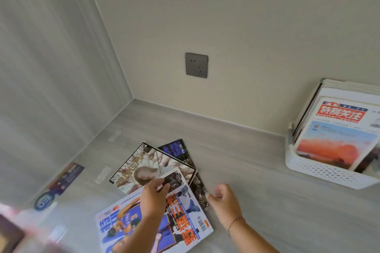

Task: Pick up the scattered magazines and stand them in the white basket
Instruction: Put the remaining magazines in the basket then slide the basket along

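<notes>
A dark blue magazine (61,181) lies on the pale grey floor (257,201) by the left wall. At centre, among three fanned magazines (144,164), the left hand (154,197) curls its fingers at the top edge of the blue-and-orange basketball magazine (185,217); whether it grips is unclear. The right hand (224,201) hovers loosely curled and empty. At right, the white perforated plastic basket (320,170) holds upright magazines (337,129).

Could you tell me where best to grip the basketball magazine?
Probably its far edge, coming from that side: the basketball magazine lies flat and topmost, and that edge rests on the pale magazine, so fingers can slip under there.
</notes>
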`<state>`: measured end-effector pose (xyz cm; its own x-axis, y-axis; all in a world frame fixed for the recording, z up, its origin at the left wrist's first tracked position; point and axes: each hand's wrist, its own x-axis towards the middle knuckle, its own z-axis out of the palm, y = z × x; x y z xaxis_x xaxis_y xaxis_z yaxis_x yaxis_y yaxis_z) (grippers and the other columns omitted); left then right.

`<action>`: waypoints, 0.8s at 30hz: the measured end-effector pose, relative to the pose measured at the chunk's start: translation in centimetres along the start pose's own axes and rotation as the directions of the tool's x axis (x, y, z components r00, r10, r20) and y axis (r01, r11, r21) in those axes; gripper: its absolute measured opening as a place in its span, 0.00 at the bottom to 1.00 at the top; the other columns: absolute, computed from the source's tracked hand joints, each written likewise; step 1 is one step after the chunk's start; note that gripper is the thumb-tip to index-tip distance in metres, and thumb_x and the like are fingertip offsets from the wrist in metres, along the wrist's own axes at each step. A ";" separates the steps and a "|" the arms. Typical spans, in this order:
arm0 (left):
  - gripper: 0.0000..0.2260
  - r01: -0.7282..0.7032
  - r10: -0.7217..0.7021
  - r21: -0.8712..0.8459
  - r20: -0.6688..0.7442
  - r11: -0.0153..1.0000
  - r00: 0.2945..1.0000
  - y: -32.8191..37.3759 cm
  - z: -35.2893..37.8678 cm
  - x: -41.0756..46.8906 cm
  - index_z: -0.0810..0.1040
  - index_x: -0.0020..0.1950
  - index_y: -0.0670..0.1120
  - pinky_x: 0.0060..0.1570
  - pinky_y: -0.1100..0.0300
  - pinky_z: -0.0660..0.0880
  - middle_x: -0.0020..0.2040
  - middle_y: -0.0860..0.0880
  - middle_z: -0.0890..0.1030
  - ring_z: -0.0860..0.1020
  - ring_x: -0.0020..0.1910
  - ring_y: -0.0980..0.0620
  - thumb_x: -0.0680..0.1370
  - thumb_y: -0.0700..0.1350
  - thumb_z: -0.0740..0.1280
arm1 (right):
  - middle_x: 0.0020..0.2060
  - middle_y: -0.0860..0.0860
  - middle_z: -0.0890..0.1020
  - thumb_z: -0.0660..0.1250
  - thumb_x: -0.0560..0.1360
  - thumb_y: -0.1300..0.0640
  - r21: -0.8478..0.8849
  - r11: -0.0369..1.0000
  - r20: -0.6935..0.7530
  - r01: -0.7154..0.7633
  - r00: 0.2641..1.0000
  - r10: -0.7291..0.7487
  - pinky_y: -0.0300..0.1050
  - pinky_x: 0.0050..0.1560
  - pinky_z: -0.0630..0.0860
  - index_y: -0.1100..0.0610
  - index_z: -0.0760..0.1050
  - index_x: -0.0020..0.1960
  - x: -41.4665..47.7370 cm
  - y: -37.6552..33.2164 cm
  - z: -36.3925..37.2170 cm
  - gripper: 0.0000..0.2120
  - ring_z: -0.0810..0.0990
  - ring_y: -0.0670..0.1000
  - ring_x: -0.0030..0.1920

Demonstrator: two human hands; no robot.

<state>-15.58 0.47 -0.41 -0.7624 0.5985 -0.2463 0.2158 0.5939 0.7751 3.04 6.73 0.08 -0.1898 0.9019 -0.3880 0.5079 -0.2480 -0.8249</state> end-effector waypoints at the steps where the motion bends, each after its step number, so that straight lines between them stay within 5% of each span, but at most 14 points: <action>1: 0.12 0.017 -0.017 0.021 -0.022 1.000 1.000 -1.1 -1.2 0.2 0.79 0.57 0.44 0.51 0.55 0.75 0.57 0.45 0.80 0.78 0.54 0.46 0.74 0.45 0.70 | 0.46 0.51 0.78 0.70 0.71 0.55 -0.007 1.000 0.033 -0.027 0.999 0.027 0.39 0.41 0.69 0.55 0.71 0.50 -0.2 -0.1 1.1 0.11 0.77 0.48 0.44; 7: 0.23 0.158 -0.129 0.254 -0.126 0.954 0.984 -6.2 -6.6 0.3 0.73 0.66 0.47 0.60 0.50 0.70 0.66 0.42 0.71 0.69 0.64 0.40 0.72 0.51 0.70 | 0.50 0.50 0.78 0.69 0.72 0.53 -0.102 0.990 0.106 -0.094 0.989 0.105 0.41 0.46 0.74 0.56 0.71 0.57 -0.8 -0.5 5.0 0.16 0.79 0.50 0.48; 10: 0.28 0.147 -0.130 0.306 -0.077 0.941 0.989 -7.5 -7.8 0.2 0.68 0.70 0.46 0.66 0.51 0.64 0.71 0.44 0.67 0.65 0.68 0.41 0.72 0.51 0.71 | 0.48 0.53 0.81 0.69 0.72 0.56 -0.132 0.981 0.116 -0.145 0.980 0.160 0.39 0.38 0.74 0.58 0.73 0.57 -0.9 -0.8 5.5 0.15 0.80 0.51 0.42; 13: 0.31 0.094 -0.105 0.369 0.009 0.925 0.994 -7.9 -8.1 0.1 0.64 0.72 0.48 0.68 0.51 0.63 0.73 0.46 0.62 0.62 0.71 0.43 0.72 0.53 0.70 | 0.45 0.54 0.83 0.68 0.72 0.60 -0.166 0.973 0.129 -0.163 0.974 0.185 0.45 0.42 0.79 0.57 0.75 0.51 -1.0 -0.5 5.5 0.08 0.82 0.54 0.42; 18: 0.32 0.084 -0.111 0.386 0.049 0.919 0.993 -7.7 -8.2 0.4 0.62 0.73 0.48 0.69 0.50 0.61 0.75 0.47 0.59 0.60 0.72 0.43 0.72 0.54 0.69 | 0.38 0.54 0.85 0.65 0.74 0.67 0.012 0.999 0.152 -0.045 0.987 0.043 0.43 0.35 0.79 0.59 0.76 0.44 -1.0 -0.5 4.8 0.05 0.82 0.52 0.34; 24: 0.33 0.114 -0.108 0.220 -0.042 0.969 0.993 -5.9 -7.3 0.4 0.62 0.73 0.46 0.68 0.50 0.61 0.72 0.44 0.65 0.63 0.70 0.42 0.72 0.52 0.70 | 0.38 0.59 0.83 0.63 0.74 0.69 0.275 0.960 0.000 -0.048 0.999 0.050 0.50 0.42 0.76 0.59 0.75 0.40 -0.6 -0.2 3.0 0.09 0.79 0.55 0.36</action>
<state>-21.63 -6.79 -0.82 -0.8060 0.5081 -0.3038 0.2561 0.7619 0.5949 0.50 5.15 -0.73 -0.1638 0.8885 -0.4286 0.2658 -0.3787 -0.8865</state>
